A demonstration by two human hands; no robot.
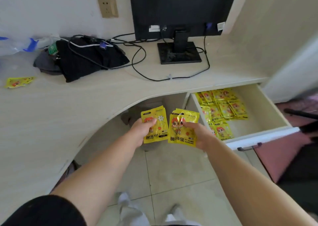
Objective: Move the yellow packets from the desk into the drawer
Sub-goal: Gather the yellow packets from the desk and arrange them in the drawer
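Note:
My left hand (142, 131) grips a small stack of yellow packets (157, 121) in front of the desk's curved edge. My right hand (200, 134) holds another yellow packet stack (180, 136) just to the left of the open drawer (268, 112). Several yellow packets (222, 107) lie inside the drawer, filling its left half. One more yellow packet (19, 82) rests on the desk (51, 108) at the far left.
A black monitor (179, 10) on its stand (179, 53) sits at the back of the desk, with cables (137, 66) trailing across the top. Dark folded clothes (82, 60) lie left of it. The drawer front with its handle (249, 147) juts out at the right.

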